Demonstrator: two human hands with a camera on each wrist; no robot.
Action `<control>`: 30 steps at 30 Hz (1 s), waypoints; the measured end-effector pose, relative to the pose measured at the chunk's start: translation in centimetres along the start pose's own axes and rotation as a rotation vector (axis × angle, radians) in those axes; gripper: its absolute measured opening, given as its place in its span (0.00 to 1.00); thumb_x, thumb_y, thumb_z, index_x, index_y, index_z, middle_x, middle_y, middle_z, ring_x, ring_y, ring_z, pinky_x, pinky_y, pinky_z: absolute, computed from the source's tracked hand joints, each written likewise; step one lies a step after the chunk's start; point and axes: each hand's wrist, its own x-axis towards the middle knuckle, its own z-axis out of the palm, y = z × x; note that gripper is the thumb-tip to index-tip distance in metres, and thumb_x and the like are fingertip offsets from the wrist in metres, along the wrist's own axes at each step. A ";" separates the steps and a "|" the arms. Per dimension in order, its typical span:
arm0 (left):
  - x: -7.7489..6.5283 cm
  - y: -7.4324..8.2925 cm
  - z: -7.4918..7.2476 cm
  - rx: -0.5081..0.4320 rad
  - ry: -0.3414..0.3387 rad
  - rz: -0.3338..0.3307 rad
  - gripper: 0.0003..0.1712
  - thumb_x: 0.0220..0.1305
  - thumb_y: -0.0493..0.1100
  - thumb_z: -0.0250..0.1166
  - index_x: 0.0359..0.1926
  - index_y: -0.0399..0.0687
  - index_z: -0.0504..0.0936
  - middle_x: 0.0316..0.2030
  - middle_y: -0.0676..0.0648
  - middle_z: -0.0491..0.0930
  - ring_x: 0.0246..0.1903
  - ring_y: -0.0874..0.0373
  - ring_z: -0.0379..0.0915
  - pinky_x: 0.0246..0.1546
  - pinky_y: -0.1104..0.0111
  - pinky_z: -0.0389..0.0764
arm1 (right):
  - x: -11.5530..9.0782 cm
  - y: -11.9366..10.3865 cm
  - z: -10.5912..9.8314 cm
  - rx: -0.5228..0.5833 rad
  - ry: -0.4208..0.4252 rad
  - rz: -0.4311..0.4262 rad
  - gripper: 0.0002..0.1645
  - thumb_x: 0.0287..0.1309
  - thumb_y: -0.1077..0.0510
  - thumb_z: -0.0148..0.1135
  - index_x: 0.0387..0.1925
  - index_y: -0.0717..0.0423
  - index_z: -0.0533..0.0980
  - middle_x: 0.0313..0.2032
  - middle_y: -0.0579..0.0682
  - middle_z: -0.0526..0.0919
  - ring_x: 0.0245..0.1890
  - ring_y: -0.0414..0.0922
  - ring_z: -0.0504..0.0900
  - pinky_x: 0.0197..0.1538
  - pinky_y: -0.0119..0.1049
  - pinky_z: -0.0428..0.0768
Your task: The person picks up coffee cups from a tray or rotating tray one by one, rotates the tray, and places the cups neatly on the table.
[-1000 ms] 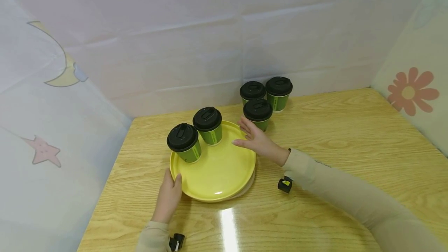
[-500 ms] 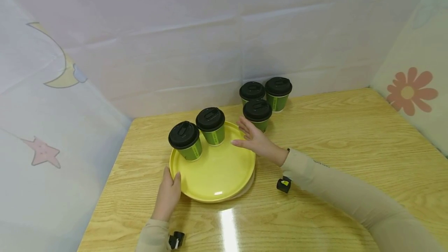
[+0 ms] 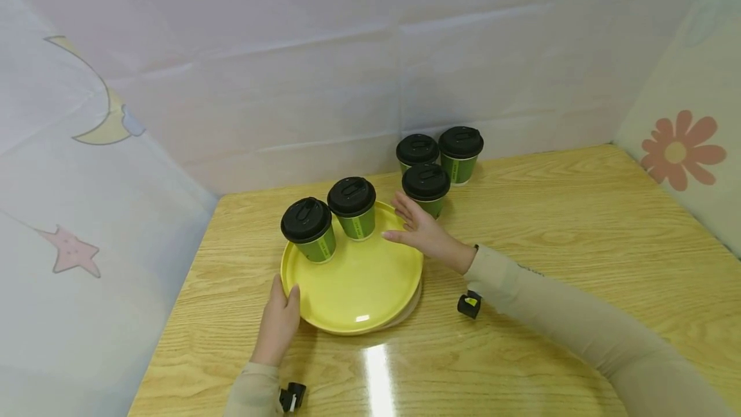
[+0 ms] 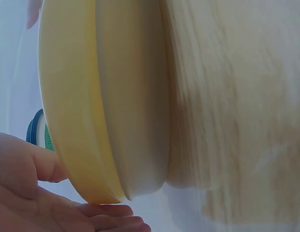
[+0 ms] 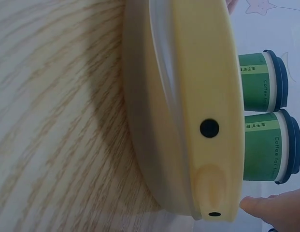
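The yellow tray [image 3: 359, 288] sits in the middle of the frame on a pale base [image 4: 137, 111], with the left cup [image 3: 309, 227] and the right cup [image 3: 354, 208] upright towards its upper left, lids very close together. My left hand [image 3: 279, 327] lies at the tray's lower-left rim, thumb and fingers apart, touching it without curling round; how firmly it presses I cannot tell. My right hand [image 3: 425, 233] is spread wide at the upper-right rim, holding nothing. I judge the left cup most at risk: it stands near the rim, so a jerk or tilt of the tray could slide or topple it, and it could take the right cup along. If the tray shifts on its base, both cups could wobble. The front cup [image 3: 426, 185], at upper centre, stands just behind my right fingertips, and a careless outward sweep could knock it into the rear left cup [image 3: 417, 148] and the rear right cup [image 3: 460, 156]. Those three crowd that side, with the wall sheet [image 3: 289, 82] behind them. Below my right cuff, a black wrist device [image 3: 470, 305] sits low over the desk [image 3: 550, 230] and might catch.
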 end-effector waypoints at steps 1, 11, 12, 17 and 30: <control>0.1 0.0 -0.1 -0.001 -0.005 -0.009 0.35 0.78 0.41 0.39 0.72 0.22 0.34 0.71 0.23 0.39 0.70 0.32 0.38 0.68 0.44 0.47 | 0.0 0.0 0.0 -0.003 0.000 0.001 0.52 0.64 0.62 0.60 0.76 0.62 0.36 0.75 0.63 0.44 0.74 0.58 0.45 0.72 0.54 0.47; 0.0 0.0 -0.2 0.011 -0.005 -0.033 0.36 0.78 0.41 0.39 0.71 0.22 0.33 0.71 0.23 0.36 0.71 0.32 0.34 0.69 0.45 0.43 | 0.3 0.1 0.0 -0.015 0.005 0.001 0.53 0.64 0.62 0.60 0.75 0.63 0.36 0.74 0.65 0.43 0.74 0.58 0.45 0.72 0.54 0.48; -0.1 0.0 -0.1 0.014 -0.002 -0.029 0.36 0.78 0.41 0.39 0.71 0.22 0.34 0.71 0.23 0.37 0.71 0.32 0.35 0.69 0.45 0.43 | 0.3 0.1 0.0 -0.017 0.008 0.004 0.53 0.64 0.61 0.61 0.75 0.63 0.36 0.74 0.65 0.43 0.74 0.58 0.45 0.72 0.54 0.48; -0.1 0.1 0.0 0.004 0.001 -0.011 0.36 0.77 0.40 0.39 0.71 0.21 0.34 0.71 0.23 0.39 0.70 0.32 0.37 0.69 0.44 0.45 | 0.4 0.2 0.1 -0.027 0.026 0.008 0.53 0.64 0.62 0.61 0.75 0.64 0.37 0.74 0.65 0.44 0.74 0.58 0.46 0.72 0.53 0.48; -0.2 0.1 -0.2 -0.026 -0.023 -0.019 0.38 0.78 0.44 0.39 0.71 0.24 0.30 0.71 0.25 0.32 0.71 0.32 0.32 0.69 0.44 0.42 | 0.9 0.3 0.0 -0.062 0.043 0.020 0.55 0.64 0.61 0.62 0.75 0.63 0.35 0.75 0.62 0.43 0.74 0.58 0.44 0.72 0.52 0.48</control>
